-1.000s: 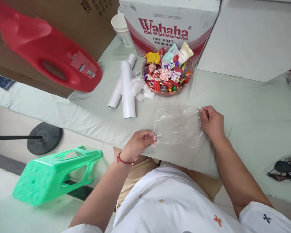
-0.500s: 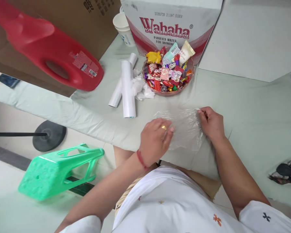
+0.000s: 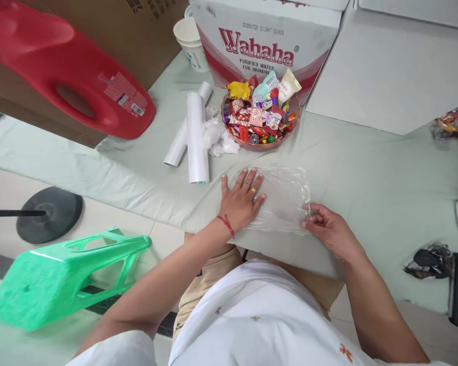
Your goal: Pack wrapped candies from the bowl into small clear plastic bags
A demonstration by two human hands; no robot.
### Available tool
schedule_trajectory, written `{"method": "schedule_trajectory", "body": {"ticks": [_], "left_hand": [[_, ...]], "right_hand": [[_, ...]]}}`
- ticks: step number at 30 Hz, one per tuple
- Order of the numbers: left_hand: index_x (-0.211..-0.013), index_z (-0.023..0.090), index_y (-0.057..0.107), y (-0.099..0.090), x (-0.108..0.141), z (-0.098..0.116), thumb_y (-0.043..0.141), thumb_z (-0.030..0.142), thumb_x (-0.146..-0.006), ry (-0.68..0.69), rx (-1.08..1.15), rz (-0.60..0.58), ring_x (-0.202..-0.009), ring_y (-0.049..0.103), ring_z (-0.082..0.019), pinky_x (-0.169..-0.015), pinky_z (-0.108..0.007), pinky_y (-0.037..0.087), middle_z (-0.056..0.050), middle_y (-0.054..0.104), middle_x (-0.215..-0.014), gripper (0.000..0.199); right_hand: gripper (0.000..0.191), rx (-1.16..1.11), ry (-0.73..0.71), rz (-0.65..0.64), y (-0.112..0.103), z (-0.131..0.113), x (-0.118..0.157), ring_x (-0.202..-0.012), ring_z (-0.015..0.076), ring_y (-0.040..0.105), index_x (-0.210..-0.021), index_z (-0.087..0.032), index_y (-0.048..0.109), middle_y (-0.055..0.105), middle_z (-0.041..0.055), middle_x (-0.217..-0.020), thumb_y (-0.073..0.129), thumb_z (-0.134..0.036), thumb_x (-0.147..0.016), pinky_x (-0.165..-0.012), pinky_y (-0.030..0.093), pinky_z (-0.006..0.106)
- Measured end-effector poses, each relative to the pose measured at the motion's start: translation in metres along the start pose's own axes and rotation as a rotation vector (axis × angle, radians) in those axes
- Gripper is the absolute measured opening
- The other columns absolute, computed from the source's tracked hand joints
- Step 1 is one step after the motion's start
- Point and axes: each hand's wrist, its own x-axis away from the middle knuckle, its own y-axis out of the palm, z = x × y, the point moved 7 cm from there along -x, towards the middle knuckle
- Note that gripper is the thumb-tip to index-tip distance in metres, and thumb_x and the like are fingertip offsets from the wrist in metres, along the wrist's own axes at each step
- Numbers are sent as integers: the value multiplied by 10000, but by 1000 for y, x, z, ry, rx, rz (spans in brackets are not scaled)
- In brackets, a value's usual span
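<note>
A clear plastic bag (image 3: 284, 195) lies spread and slightly wrinkled on the cloth-covered table. My left hand (image 3: 242, 199), with a ring and a red bracelet, presses flat on the bag's left part, fingers spread. At the bag's lower right edge is my right hand (image 3: 326, 226). Its thumb and index finger touch the film with a gap between their tips, and the other fingers are curled. Beyond the bag stands a bowl (image 3: 265, 146) of wrapped sweets (image 3: 255, 117). Two white rolls (image 3: 198, 142) lie to its left, beside crumpled clear plastic (image 3: 221, 137).
A Wahaha water carton (image 3: 267, 46) stands behind the bowl, with paper cups (image 3: 193, 46) on its left. A red jug (image 3: 99, 96) is at the upper left, a white box (image 3: 377, 66) at the upper right. Keys (image 3: 429, 262) lie far right. A green stool (image 3: 72, 274) lies below left.
My left hand has settled flat with its fingers spread. The right hand has let go of the bag's upper right corner and moved down its edge. The bag now lies flatter.
</note>
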Motion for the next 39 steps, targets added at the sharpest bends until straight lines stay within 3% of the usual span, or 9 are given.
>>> {"method": "schedule_trajectory", "body": {"ticks": [7,11,14,20,24,29,32,36,39], "left_hand": [[-1630,287,352,1,3,-9,351,588,-1048,22,-111,-6,-1611,185,-360,-1196,-806,-11,-112,211,-1742,655],[-1631,271,358,1,5,-11,374,631,-1026,45,-113,-5,-1609,160,-404,-1175,-832,-4,-135,219,-1737,704],[-1632,288,353,-3,7,-19,381,616,-1032,127,-96,-34,-1601,204,-397,-1198,-806,32,-118,230,-1737,685],[-1645,264,319,-11,9,-38,355,526,-1069,218,-78,-22,-1590,283,-297,-1283,-640,101,-92,256,-1731,634],[-1624,279,364,-10,9,-38,360,558,-1062,215,-70,-20,-1591,279,-286,-1290,-624,69,-70,248,-1734,628],[-1628,295,355,-10,9,-39,374,558,-1058,210,-65,-13,-1585,295,-277,-1298,-592,45,-62,268,-1729,628],[-1633,273,346,-11,9,-39,391,593,-1043,216,-60,-11,-1581,302,-291,-1297,-595,18,-77,265,-1729,673],[-1668,182,235,-11,8,-37,403,620,-1027,226,-38,-16,-1580,297,-309,-1292,-594,-40,-125,280,-1717,794],[-1687,146,64,-12,9,-39,364,574,-1051,242,-13,3,-1585,287,-298,-1292,-573,-49,-145,304,-1705,823]], "right_hand": [[459,195,-10,94,-19,4,12,-708,164,591,-1064,-192,725,677,22,-806,756,-560,-791,-675,478,308],[359,452,-258,469,-32,-44,16,-698,161,591,-1093,-215,731,719,43,-939,627,-505,-909,-727,488,337],[290,482,-442,453,-23,-85,6,-707,167,618,-1006,-224,741,731,34,-893,580,-460,-958,-714,494,317],[250,777,-722,482,-24,-191,-68,-848,233,678,-1025,-199,740,752,77,-953,526,-318,-973,-795,514,359],[449,1174,-861,377,7,-267,-141,-1185,305,627,-1395,-232,607,630,120,-1422,483,-214,-965,-823,507,379],[546,1621,-692,166,38,-304,-205,-1033,331,673,-1466,-149,537,617,219,-1378,535,-197,-922,-749,480,372],[465,1648,-647,209,21,-306,-192,-924,313,683,-1401,-146,588,642,220,-1285,499,-218,-951,-726,467,382],[494,1375,-658,367,-21,-290,-121,-950,311,661,-1408,-197,574,636,168,-1248,566,-379,-949,-741,478,384],[472,1135,-646,9,0,-238,-68,-898,253,666,-1348,-209,611,674,99,-1095,598,-462,-950,-766,506,353]]}}
